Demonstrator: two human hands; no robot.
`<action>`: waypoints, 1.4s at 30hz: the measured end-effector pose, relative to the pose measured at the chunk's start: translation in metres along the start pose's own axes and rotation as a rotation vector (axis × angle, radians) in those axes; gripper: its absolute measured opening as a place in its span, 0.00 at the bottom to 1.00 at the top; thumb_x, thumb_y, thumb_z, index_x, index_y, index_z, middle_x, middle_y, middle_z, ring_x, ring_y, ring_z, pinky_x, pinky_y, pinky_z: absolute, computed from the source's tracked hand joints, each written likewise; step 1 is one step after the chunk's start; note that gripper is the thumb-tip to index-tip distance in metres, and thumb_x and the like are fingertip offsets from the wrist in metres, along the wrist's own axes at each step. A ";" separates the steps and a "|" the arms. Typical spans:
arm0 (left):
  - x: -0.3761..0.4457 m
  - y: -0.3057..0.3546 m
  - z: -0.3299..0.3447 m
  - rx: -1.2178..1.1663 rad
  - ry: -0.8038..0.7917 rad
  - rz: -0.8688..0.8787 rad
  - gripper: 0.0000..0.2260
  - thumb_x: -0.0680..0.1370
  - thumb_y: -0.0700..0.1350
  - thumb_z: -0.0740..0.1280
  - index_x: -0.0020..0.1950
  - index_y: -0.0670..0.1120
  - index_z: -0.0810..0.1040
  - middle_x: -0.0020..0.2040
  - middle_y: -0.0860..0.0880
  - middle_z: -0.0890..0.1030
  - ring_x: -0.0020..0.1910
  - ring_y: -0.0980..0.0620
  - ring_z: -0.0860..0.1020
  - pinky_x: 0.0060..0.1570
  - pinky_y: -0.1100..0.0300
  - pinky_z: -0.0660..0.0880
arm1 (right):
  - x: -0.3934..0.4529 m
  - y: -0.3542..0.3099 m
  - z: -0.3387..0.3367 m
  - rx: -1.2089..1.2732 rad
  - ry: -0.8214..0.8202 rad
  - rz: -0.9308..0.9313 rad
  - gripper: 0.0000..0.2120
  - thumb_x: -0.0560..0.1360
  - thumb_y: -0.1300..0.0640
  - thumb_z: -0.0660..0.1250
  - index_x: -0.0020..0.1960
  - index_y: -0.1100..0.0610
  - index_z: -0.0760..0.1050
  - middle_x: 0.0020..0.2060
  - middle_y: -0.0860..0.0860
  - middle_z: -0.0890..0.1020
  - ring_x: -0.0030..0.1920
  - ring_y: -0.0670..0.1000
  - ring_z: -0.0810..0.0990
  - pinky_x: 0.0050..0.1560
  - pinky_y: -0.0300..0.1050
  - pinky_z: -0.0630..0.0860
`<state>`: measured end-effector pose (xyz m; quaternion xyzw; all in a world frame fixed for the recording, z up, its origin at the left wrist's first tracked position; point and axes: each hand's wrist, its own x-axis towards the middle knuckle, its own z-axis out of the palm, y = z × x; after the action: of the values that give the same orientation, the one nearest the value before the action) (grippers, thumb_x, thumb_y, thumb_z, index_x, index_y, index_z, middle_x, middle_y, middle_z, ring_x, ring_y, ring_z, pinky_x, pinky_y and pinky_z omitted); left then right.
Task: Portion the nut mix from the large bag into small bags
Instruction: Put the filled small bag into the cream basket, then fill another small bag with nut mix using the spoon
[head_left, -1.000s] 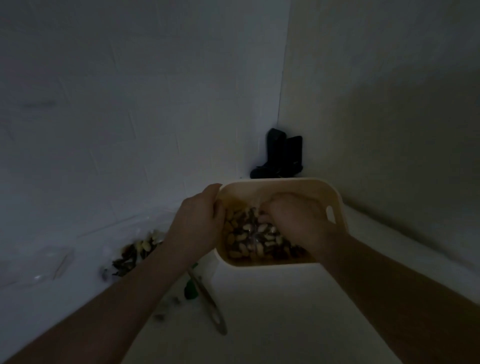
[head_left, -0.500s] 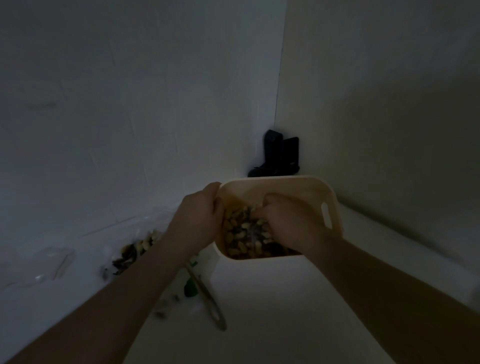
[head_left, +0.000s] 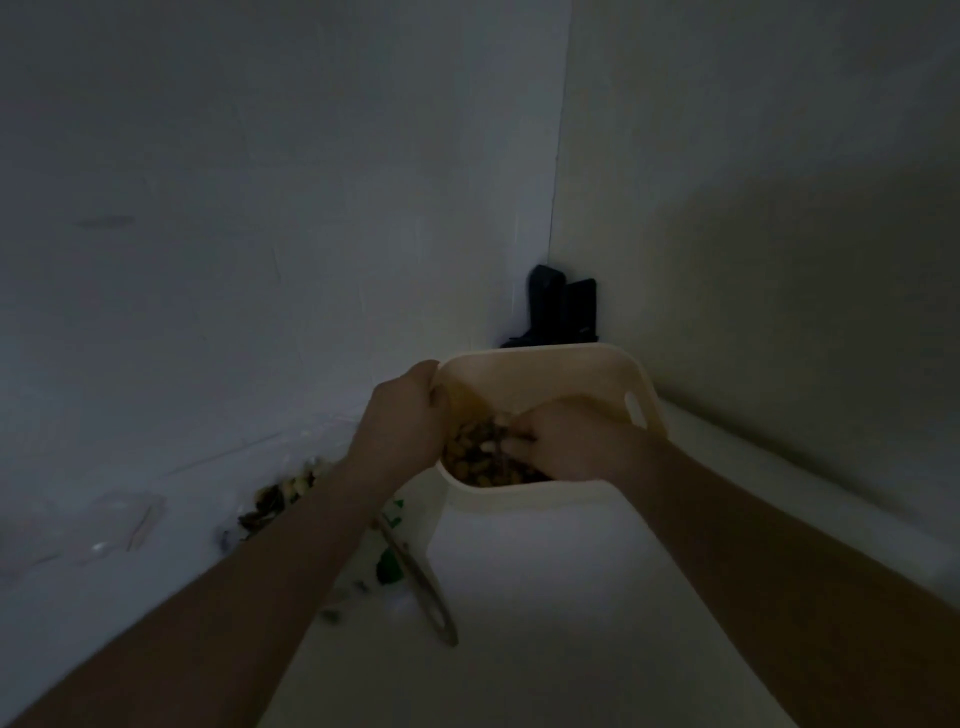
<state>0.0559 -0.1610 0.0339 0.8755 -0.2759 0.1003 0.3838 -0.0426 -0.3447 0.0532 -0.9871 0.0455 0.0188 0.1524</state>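
I am looking down at a dim white worktop (head_left: 519, 597) in a corner where two pale walls are meeting. A cream tub (head_left: 550, 369) with a slot handle in its right wall is standing just ahead of me, and the nut mix (head_left: 472, 457) is lying in its bottom. My left hand (head_left: 402, 421) is gripping the tub's left rim, fingers curled over the edge and reaching inside, so the nuts are sitting just to the right of that hand. My right hand (head_left: 563, 441) is reaching down into the tub from the near right side, knuckles up and fingers curled into the mix; it is resting right on top of the nuts and hiding part of them. I cannot tell whether it is actually holding any nuts, since the fingertips are buried and the light is poor. Left of the tub, beyond my left forearm, a second heap of nuts inside a clear bag (head_left: 280, 493) is lying on the worktop, well apart from both hands. Farther left, a flat clear small bag (head_left: 122, 519) is lying near the wall. Under my left forearm, a long pale utensil (head_left: 421, 582) is lying on the worktop beside some green scraps (head_left: 389, 566); what it is, I cannot make out. A dark object (head_left: 558, 312) is standing in the corner behind the tub.
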 end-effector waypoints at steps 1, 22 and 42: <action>0.001 0.001 0.000 -0.046 0.009 -0.035 0.12 0.86 0.48 0.57 0.63 0.48 0.78 0.45 0.48 0.82 0.36 0.46 0.83 0.36 0.47 0.83 | -0.002 -0.002 -0.003 0.029 0.051 -0.011 0.17 0.85 0.44 0.58 0.54 0.51 0.82 0.48 0.50 0.83 0.45 0.48 0.78 0.46 0.45 0.70; -0.099 -0.074 -0.110 0.357 -0.603 0.267 0.20 0.73 0.63 0.77 0.61 0.56 0.84 0.56 0.59 0.82 0.54 0.62 0.78 0.57 0.62 0.74 | -0.014 -0.079 0.123 -0.071 0.154 -0.245 0.15 0.78 0.39 0.60 0.54 0.50 0.73 0.48 0.51 0.76 0.49 0.55 0.76 0.45 0.51 0.76; -0.106 -0.137 -0.168 0.147 0.143 0.367 0.19 0.73 0.24 0.62 0.44 0.44 0.85 0.58 0.46 0.84 0.60 0.56 0.78 0.63 0.66 0.72 | 0.017 -0.125 0.087 -0.318 0.183 -0.237 0.05 0.79 0.60 0.66 0.48 0.57 0.81 0.46 0.55 0.77 0.42 0.58 0.74 0.35 0.49 0.69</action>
<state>0.0509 0.0802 0.0235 0.8269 -0.3947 0.2502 0.3128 -0.0160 -0.2008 0.0072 -0.9947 -0.0607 -0.0820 -0.0089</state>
